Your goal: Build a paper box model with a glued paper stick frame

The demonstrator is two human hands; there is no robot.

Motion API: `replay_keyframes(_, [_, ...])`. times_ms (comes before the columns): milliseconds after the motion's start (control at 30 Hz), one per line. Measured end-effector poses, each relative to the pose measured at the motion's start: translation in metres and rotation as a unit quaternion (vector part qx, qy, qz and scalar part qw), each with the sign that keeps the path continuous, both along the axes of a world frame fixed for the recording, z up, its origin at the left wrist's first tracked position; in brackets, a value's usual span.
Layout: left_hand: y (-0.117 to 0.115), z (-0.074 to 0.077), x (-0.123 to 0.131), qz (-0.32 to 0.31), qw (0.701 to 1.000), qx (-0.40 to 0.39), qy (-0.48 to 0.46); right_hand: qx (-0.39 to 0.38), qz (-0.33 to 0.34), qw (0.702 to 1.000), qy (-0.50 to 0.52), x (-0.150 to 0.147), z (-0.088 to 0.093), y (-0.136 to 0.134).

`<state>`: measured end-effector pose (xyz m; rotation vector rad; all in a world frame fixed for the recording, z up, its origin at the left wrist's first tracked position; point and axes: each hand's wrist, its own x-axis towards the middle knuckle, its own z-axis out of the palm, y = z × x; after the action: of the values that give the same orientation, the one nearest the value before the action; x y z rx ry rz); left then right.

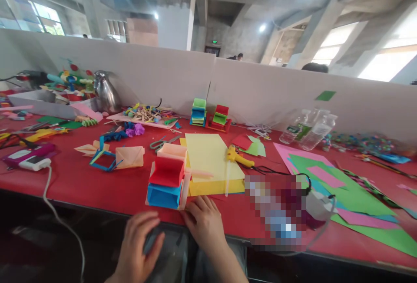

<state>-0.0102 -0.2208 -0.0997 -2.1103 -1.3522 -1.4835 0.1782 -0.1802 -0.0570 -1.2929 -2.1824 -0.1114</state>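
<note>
A stack of folded paper boxes (167, 182), peach on top, red in the middle, blue at the bottom, stands near the front edge of the red table (107, 192). My right hand (204, 222) rests at that edge just right of the stack, its fingertips touching a pale paper flap at the stack's base; nothing is gripped. My left hand (138, 244) hangs below the edge, fingers curled around a dark object that I cannot make out. Behind the stack lies a yellow sheet (211, 157).
A yellow glue gun (239, 157) with a black cord lies on the sheet's right side. Green and pink sheets (345, 196) cover the right. Scissors (161, 143), paper models, plastic bottles (309, 132) and a kettle (106, 92) stand further back before a white partition. A white cable (54, 213) hangs off the left.
</note>
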Motion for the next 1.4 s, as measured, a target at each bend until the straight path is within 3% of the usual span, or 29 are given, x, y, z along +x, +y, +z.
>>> replay_keyframes(100, [-0.008, 0.003, 0.014, -0.071, 0.982, -0.034, 0.171, -0.008, 0.011, 1.000, -0.002, -0.001, 0.000, -0.001])
replay_keyframes(267, [0.001, -0.001, 0.021, -0.027, 0.948, -0.027, 0.317, -0.012, -0.004, 1.000, -0.018, -0.005, -0.004, -0.004])
replay_keyframes(433, [0.004, -0.013, 0.019, -0.005, 0.937, -0.015, 0.349, -0.028, -0.007, 0.999, -0.028, -0.005, -0.002, -0.005])
replay_keyframes(600, [0.000, -0.013, 0.018, -0.027, 0.944, -0.039, 0.325, -0.039, 0.005, 0.999, -0.031, -0.005, 0.000, -0.002])
replay_keyframes(700, [-0.008, -0.015, 0.014, -0.075, 0.972, -0.066, 0.212, -0.045, 0.010, 0.999, -0.024, -0.004, 0.001, -0.003])
replay_keyframes(767, [-0.014, -0.017, 0.009, -0.078, 0.995, -0.056, 0.039, -0.061, 0.015, 0.998, -0.004, -0.001, 0.005, -0.004])
replay_keyframes(833, [-0.015, -0.014, 0.002, -0.041, 0.987, -0.037, -0.152, -0.074, 0.013, 0.997, 0.031, 0.005, 0.012, -0.005])
replay_keyframes(933, [0.001, 0.005, -0.010, 0.004, 0.931, -0.087, -0.356, -0.083, 0.001, 0.991, 0.108, 0.016, 0.027, -0.001])
replay_keyframes(1067, [0.047, 0.042, -0.024, -0.144, 0.822, -0.270, -0.480, -0.125, 0.010, 0.970, 0.210, 0.017, 0.042, 0.011])
replay_keyframes(1167, [0.070, 0.059, -0.029, -0.181, 0.795, -0.313, -0.488, -0.150, 0.024, 0.951, 0.268, 0.010, 0.047, 0.018])
replay_keyframes(1233, [0.071, 0.067, -0.026, -0.179, 0.818, -0.302, -0.455, -0.151, 0.016, 0.942, 0.301, 0.004, 0.049, 0.021])
replay_keyframes(1400, [0.051, 0.102, -0.011, -0.119, 0.947, -0.186, -0.233, -0.148, 0.015, 0.932, 0.332, -0.005, 0.055, 0.025])
